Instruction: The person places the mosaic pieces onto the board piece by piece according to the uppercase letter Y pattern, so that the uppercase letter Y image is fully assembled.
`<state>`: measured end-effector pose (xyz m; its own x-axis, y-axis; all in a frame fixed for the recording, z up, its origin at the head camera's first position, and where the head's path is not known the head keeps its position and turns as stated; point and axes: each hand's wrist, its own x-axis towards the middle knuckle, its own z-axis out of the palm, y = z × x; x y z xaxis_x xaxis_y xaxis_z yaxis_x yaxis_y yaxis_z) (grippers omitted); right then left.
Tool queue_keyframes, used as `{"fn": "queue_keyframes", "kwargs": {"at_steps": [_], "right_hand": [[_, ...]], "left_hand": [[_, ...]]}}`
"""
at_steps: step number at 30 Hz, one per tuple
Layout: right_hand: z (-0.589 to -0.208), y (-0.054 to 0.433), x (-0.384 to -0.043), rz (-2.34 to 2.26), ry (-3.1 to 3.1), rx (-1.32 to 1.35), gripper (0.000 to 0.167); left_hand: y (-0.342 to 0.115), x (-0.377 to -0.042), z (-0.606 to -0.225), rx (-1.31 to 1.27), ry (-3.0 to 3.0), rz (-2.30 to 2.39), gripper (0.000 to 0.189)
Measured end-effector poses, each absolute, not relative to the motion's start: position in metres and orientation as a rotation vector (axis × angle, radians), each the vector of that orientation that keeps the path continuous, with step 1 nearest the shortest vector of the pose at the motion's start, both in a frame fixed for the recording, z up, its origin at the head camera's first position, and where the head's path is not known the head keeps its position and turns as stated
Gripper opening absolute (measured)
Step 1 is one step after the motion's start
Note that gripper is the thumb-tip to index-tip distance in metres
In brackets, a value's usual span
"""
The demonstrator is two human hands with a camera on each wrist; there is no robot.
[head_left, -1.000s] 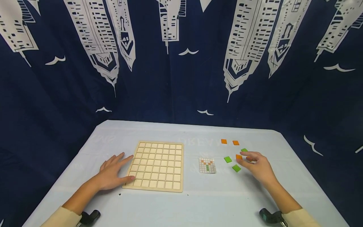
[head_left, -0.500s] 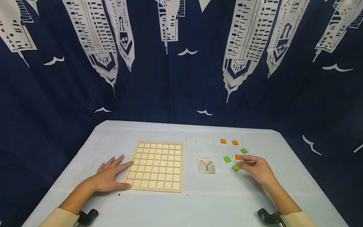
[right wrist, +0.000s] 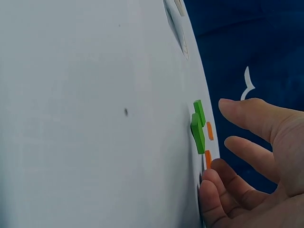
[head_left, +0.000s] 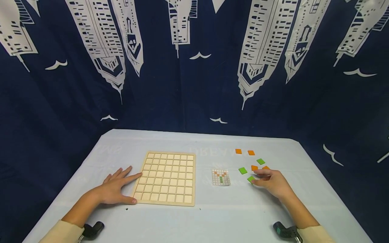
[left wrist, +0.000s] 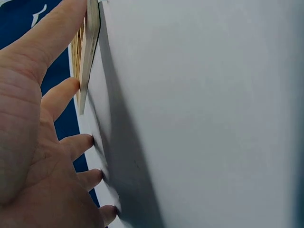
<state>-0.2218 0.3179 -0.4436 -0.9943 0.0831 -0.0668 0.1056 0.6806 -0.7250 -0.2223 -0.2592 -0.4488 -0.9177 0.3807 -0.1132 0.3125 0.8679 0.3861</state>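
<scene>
A pale wooden grid board (head_left: 167,179) lies on the white table, left of centre. My left hand (head_left: 112,190) is spread at its left side; thumb and index finger touch the board's edge (left wrist: 88,52) in the left wrist view. On the right, my right hand (head_left: 275,184) hovers by a green tile (head_left: 250,179), partly covering it in the head view. The right wrist view shows thumb and index finger apart with nothing between them, the other fingers loosely bent. Close by lie an orange tile (head_left: 254,168), another orange tile (head_left: 265,167) partly hidden, and a green tile (head_left: 242,170).
Between board and tiles lies a small pattern card (head_left: 221,177) with orange and green squares on a grid. Farther back are two orange tiles (head_left: 238,151) and a green tile (head_left: 260,161). A dark patterned cloth (head_left: 182,84) hangs behind the table.
My right hand has come nearer and lower, from the orange tile to the green one, uncovering tiles behind it. My left thumb has slid off the grid cells to the board's near-left corner.
</scene>
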Motion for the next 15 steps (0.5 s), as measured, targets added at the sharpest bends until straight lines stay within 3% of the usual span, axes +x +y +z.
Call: {"fn": "queue_keyframes", "kwargs": {"at_steps": [15], "right_hand": [[-0.4502, 0.3159, -0.2267, -1.197, 2.890, 0.159, 0.051]], "left_hand": [[-0.2593, -0.2244, -0.4525, 0.521, 2.880, 0.513, 0.108]]}}
